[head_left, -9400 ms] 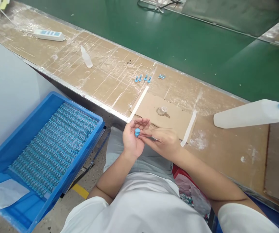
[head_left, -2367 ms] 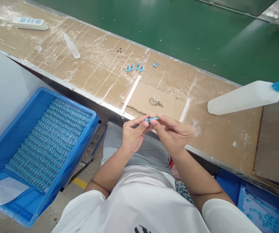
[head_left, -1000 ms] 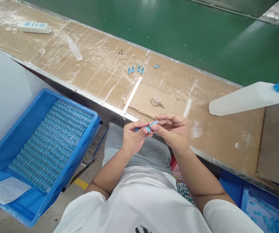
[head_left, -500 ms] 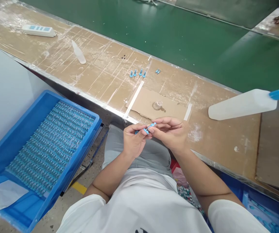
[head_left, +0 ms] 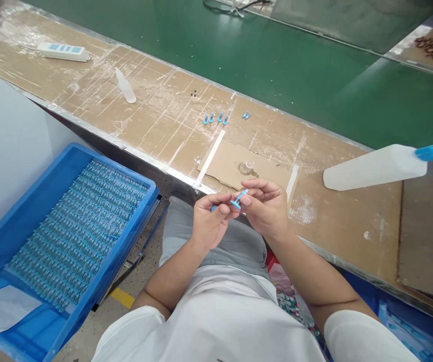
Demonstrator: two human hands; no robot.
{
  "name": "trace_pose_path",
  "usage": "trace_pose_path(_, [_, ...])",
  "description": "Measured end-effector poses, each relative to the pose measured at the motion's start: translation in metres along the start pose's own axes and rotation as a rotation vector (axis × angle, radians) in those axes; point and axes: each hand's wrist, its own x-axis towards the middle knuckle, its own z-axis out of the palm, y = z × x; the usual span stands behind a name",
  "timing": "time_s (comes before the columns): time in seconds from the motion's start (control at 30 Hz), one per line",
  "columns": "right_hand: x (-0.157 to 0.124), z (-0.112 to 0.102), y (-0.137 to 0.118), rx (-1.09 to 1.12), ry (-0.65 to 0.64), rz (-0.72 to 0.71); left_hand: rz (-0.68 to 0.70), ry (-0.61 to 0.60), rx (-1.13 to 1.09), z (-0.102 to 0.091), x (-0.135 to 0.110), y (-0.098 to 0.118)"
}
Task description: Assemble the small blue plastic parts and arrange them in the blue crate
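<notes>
Close above my lap, in front of the bench edge, both hands meet around a small blue plastic part with a round flange (head_left: 236, 204). My right hand (head_left: 269, 211) pinches its stem between thumb and fingers. The fingertips of my left hand (head_left: 210, 223) are curled at the flange end. Another bit of blue (head_left: 213, 207) shows between the left fingers, mostly hidden. Past the hands, a small clear round cup (head_left: 245, 167) sits on a cardboard sheet (head_left: 224, 160). Several similar blue parts (head_left: 211, 118) stand upright on the bench, with small blue pieces (head_left: 246, 115) lying to their right.
A large white bottle with a blue nozzle (head_left: 374, 167) lies at the right. Further left are a small white squeeze bottle (head_left: 125, 86) and a power strip (head_left: 63, 52). At lower left, a blue crate (head_left: 150, 193) holds rows of blue parts. A green surface (head_left: 239, 65) runs behind the bench.
The blue part has turned in my fingers, so its round flange shows more fully. My left thumb has drawn back slightly from it. The view has shifted a little.
</notes>
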Motion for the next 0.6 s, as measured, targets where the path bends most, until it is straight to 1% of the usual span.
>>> trace_pose_path(0.07, [0.007, -0.004, -0.008, -0.081, 0.057, -0.082, -0.053, 0.056, -0.032, -0.002, 0.002, 0.003])
trace_pose_path(0.13, [0.026, -0.01, -0.016, -0.201, 0.122, -0.199, -0.12, 0.16, -0.071, -0.003, 0.005, 0.008])
trace_pose_path(0.2, [0.058, -0.019, -0.018, -0.359, 0.167, -0.304, -0.166, 0.254, -0.107, -0.005, 0.008, 0.014])
trace_pose_path(0.27, [0.101, -0.029, -0.013, -0.545, 0.183, -0.366, -0.177, 0.297, -0.13, -0.008, 0.01, 0.019])
trace_pose_path(0.37, [0.169, -0.045, 0.01, -0.839, 0.143, -0.353, -0.167, 0.297, -0.148, -0.011, 0.012, 0.024])
trace_pose_path(0.43, [0.205, -0.054, 0.027, -1.006, 0.102, -0.299, -0.153, 0.294, -0.149, -0.013, 0.012, 0.026])
trace_pose_path(0.5, [0.229, -0.06, 0.041, -1.141, 0.078, -0.256, -0.137, 0.301, -0.143, -0.015, 0.012, 0.028])
trace_pose_path(0.6, [0.244, -0.063, 0.053, -1.247, 0.062, -0.25, -0.115, 0.318, -0.142, -0.017, 0.013, 0.032])
